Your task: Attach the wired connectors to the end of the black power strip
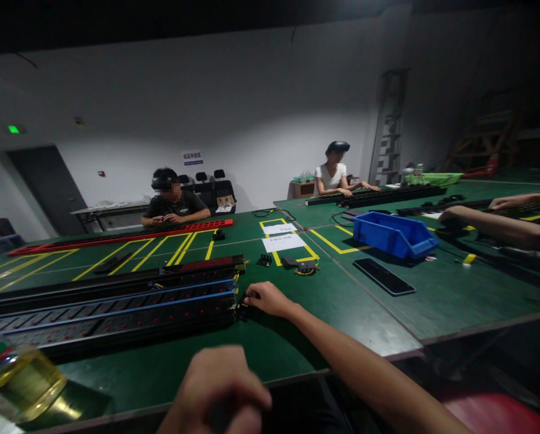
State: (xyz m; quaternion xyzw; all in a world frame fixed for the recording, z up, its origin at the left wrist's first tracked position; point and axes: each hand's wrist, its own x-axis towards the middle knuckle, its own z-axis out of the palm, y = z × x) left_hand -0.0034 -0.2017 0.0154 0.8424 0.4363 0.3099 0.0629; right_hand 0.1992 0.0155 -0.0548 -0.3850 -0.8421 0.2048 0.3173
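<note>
My right hand (270, 298) is at the near end of a long black rail assembly (129, 316) with blue strips and rows of red dots. Its fingers are pinched together beside small parts and wires at the rail's end; what they grip is too small to make out. Low in the view, close to the camera, my left hand (222, 389) is curled and slightly blurred above the table's front edge. Anything inside its fingers is hidden. Just beyond my right hand lie a small black bracket (264, 260) and a black part with wires (301, 265).
A blue bin (393, 234) and a phone (384, 276) lie to the right. A bottle of yellow liquid (28, 383) stands front left. Beyond are paper labels (283, 242) and a red rail (116, 238). Two people sit across; another person's arms (491, 223) reach in from the right.
</note>
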